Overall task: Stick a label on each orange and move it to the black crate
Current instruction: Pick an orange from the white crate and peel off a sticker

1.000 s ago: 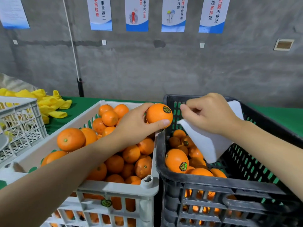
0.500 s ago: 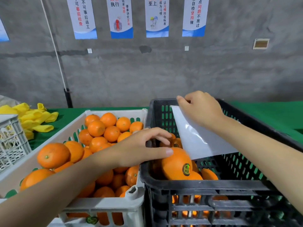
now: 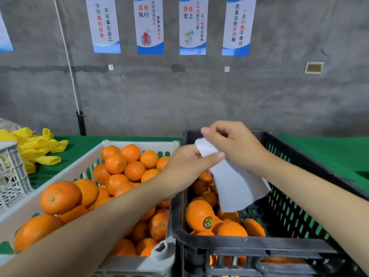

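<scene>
In the head view, both hands met over the black crate [image 3: 239, 244]. The left hand [image 3: 185, 164] pinched the white label sheet [image 3: 235, 186] under its thumb, and the right hand [image 3: 237, 144] gripped the sheet's top edge with curled fingers, probably peeling a label. Neither held fruit. A labelled orange [image 3: 199, 213] lay among others in the black crate. The white crate [image 3: 139, 143] beside it was heaped with oranges [image 3: 115, 163] showing no stickers, so most of the work looked undone.

The black crate [image 3: 219, 246] stands on the right, part filled with oranges. The nearest orange [image 3: 196, 214] shows a round green-gold label [image 3: 207, 223] facing front. Just beside it on the left, a white crate [image 3: 139, 143] is heaped with oranges. A white label sheet [image 3: 235, 186] hangs curled above the black crate, pinched by the left hand [image 3: 185, 166] and the right hand [image 3: 233, 144].
</scene>
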